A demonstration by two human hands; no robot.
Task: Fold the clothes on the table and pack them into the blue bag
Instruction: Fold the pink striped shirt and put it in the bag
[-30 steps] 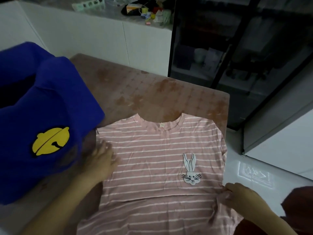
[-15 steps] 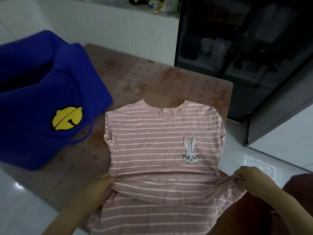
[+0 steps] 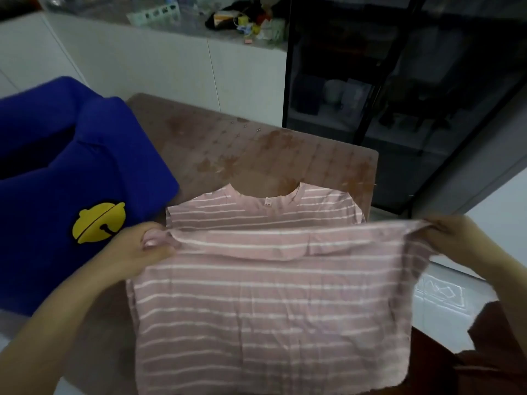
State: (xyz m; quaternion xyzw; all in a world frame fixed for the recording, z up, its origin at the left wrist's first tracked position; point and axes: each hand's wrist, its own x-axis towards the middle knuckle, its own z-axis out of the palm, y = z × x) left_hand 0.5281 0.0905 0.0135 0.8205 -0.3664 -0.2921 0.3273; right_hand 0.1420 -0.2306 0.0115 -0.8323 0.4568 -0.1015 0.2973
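A pink shirt (image 3: 273, 303) with white stripes lies on the brown table (image 3: 256, 149), collar at the far side. Its lower part is lifted and stretched across the chest, hiding the rabbit patch. My left hand (image 3: 142, 249) grips the left corner of the raised hem. My right hand (image 3: 450, 235) pinches the right corner, out past the table's right edge. The blue bag (image 3: 57, 178) with a yellow bell badge stands at the left, its mouth open toward me, close to my left hand.
A white counter (image 3: 171, 52) with small clutter runs along the back. A dark glass cabinet (image 3: 399, 95) stands at the right beyond the table. White floor shows at the right, and a dark brown object (image 3: 484, 352) sits at the lower right.
Both hands took hold of the shirt's lower part and raised it toward the collar. The fold now covers the rabbit patch. The bag has stayed at the left.
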